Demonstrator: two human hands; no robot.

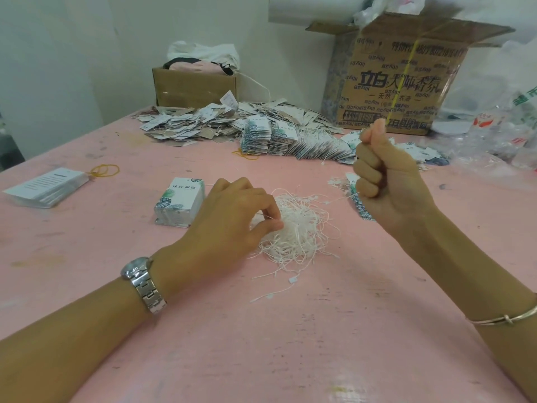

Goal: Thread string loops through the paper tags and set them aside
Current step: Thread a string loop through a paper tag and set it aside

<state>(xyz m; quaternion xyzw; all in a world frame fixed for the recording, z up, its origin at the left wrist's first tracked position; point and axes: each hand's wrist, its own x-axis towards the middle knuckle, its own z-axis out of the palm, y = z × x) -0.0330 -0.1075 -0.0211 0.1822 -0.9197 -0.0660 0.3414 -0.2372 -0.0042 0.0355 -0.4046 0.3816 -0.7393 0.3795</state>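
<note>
Many threaded tags (232, 123) lie heaped at twelve o'clock, an unthreaded stack (178, 202) waits at nine, the left hand (229, 225) pinches strands in the string pile (299, 231) and the right hand (386, 181) clenches one string (342, 198).

Pink table (101, 228); white strings (299, 228); teal-leaf-print tags (178, 200).
</note>
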